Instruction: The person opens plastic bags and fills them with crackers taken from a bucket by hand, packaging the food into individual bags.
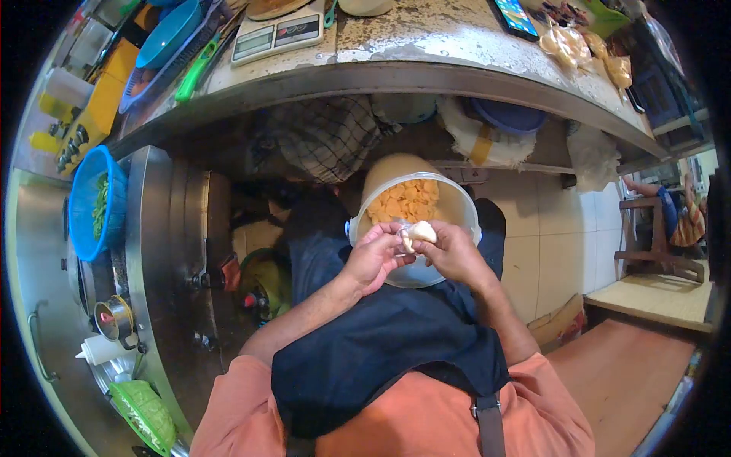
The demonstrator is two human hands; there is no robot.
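Note:
A white bucket (pixel 361 217) stands between my knees, with several flat orange pieces (pixel 403 201) in it. Over its near half, both hands meet at a small, pale, rounded lump (pixel 419 233); its exact kind is unclear, and a bit of clear plastic film seems to sit at its left side. My right hand (pixel 457 253) grips the lump between thumb and fingers. From the left, my left hand (pixel 375 257) is closed with its fingertips at the lump and film. The bucket's bottom is hidden under the orange pieces.
A metal counter (pixel 426 49) crosses in front, bearing a digital scale (pixel 278 32), a phone (pixel 515 17) and tied plastic bags (pixel 567 47). At left are a blue basin (pixel 78 206) with greens and a small pot (pixel 114 318). A checked cloth (pixel 324 137) hangs under the counter.

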